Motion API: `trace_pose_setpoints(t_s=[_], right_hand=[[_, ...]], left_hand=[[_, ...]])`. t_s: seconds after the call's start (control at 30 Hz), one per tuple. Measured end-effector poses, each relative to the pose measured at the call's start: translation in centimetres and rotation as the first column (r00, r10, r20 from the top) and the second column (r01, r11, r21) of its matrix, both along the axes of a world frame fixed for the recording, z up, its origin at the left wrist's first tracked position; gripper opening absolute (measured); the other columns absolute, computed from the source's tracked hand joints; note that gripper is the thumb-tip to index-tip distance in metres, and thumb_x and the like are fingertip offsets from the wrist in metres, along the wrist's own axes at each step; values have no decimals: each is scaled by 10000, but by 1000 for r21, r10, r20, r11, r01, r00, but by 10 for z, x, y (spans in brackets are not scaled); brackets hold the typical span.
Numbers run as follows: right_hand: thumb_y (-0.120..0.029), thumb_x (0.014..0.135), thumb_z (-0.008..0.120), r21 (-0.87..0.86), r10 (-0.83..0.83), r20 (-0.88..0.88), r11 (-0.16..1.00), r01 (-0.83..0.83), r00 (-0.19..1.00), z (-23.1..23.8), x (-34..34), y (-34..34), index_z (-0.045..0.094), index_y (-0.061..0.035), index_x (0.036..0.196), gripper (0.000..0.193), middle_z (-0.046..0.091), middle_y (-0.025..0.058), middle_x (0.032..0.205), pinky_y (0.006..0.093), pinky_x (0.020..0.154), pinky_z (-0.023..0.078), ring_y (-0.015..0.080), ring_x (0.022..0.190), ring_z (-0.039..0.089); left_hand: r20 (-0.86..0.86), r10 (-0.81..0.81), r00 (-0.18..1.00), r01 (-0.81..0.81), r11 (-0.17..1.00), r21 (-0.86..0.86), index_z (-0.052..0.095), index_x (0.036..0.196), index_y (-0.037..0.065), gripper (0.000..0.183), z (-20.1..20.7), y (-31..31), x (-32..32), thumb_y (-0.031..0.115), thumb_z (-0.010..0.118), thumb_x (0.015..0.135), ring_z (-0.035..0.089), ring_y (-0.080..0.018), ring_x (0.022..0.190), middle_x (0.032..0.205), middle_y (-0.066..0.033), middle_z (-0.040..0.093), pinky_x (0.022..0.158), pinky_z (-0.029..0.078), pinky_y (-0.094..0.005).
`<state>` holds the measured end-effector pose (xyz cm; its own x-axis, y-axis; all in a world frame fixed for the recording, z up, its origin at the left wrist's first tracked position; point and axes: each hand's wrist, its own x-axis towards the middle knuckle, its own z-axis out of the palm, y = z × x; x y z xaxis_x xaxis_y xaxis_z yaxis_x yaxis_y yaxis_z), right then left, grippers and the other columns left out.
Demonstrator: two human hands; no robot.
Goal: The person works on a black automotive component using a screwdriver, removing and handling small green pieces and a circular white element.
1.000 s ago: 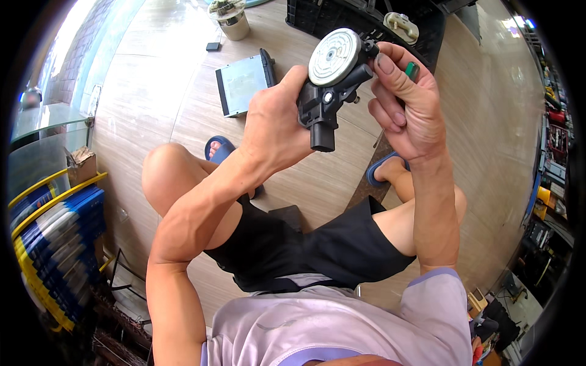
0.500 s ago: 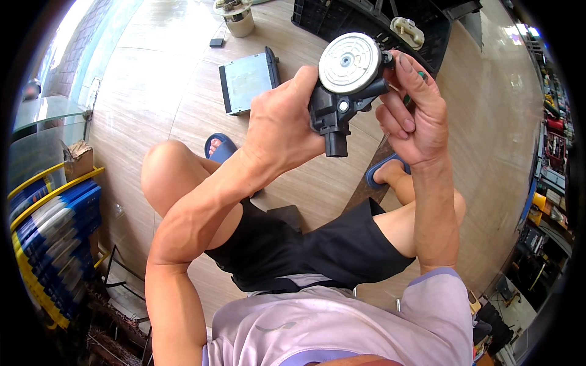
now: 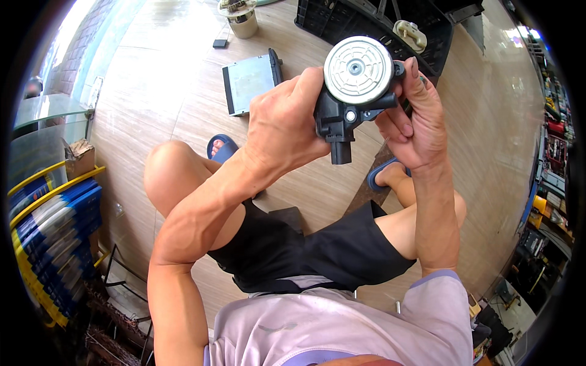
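Observation:
My left hand [image 3: 282,119] is closed round the left side of a motor-like car part with a black plastic body [image 3: 334,119] and a round silver metal cover [image 3: 358,70]. The ribbed cover faces up, and a black connector socket [image 3: 341,152] points toward me. At its right edge, my right hand [image 3: 421,122] has its thumb and fingertips pinched beside a small black lug [image 3: 398,71]. A bit of a green thing [image 3: 423,80] shows between those fingers; most of it is hidden, so its kind cannot be told.
A flat silver-and-black device box [image 3: 251,82] lies on the tiled floor. Beyond it are a small black piece [image 3: 220,44] and a cream cylindrical unit [image 3: 244,24]. A black crate [image 3: 342,24] bears a cream plastic part [image 3: 410,35]. Blue packages [image 3: 58,226] fill a yellow rack at left.
Both hands have shifted slightly toward me and right with the part, its silver cover turning up more. The green thing between my right fingers is more hidden now.

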<state>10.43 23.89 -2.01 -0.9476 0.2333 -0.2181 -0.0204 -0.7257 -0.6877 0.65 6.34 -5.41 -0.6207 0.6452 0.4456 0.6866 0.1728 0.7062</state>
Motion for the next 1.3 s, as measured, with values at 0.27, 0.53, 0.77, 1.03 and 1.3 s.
trace_pose_setpoints(t_s=[0.27, 0.53, 0.77, 1.03, 1.3], right_hand=[[-438, 978, 614, 96, -16, 118, 995, 5, 993, 4, -3, -5, 585, -67, 809, 409, 586, 12, 674, 210, 345, 236, 57, 362, 328], [-275, 990, 576, 4, -46, 83, 999, 46, 996, 11, -2, -3, 657, -22, 909, 277, 648, 48, 733, 226, 350, 256, 76, 378, 339], [-259, 978, 582, 4, -41, 55, 999, 41, 998, 4, 1, 1, 662, -13, 874, 278, 649, 63, 722, 232, 346, 255, 83, 377, 345], [-276, 981, 578, -15, -55, 146, 998, 57, 988, 7, -5, -3, 673, -17, 877, 295, 640, 53, 678, 236, 344, 251, 85, 366, 343], [-281, 970, 562, 0, -7, 84, 1000, 7, 996, 4, -3, 2, 674, -21, 897, 292, 659, 66, 706, 243, 351, 256, 89, 372, 338]], left_hand=[[-23, -8, 1000, 8, 1000, -6, 557, 956, 36, 390, -1, -2, 0, 177, 807, 691, 673, -314, 696, 751, -115, 648, 583, 520, -382], [63, -12, 998, 15, 998, -54, 620, 1042, 27, 385, 5, -2, 2, 103, 811, 717, 686, -286, 698, 821, -142, 686, 631, 539, -338], [100, -12, 995, 13, 1000, -11, 616, 1031, 30, 387, 6, -1, 3, 95, 806, 699, 689, -276, 701, 815, -143, 687, 636, 539, -339], [126, 5, 992, 5, 997, -81, 615, 1053, 16, 403, 5, -2, 1, 99, 799, 705, 701, -265, 712, 809, -139, 694, 650, 543, -334], [154, -13, 988, 26, 996, -85, 623, 1057, 9, 383, 6, 0, 1, 85, 784, 718, 699, -239, 705, 795, -131, 689, 650, 539, -322]])
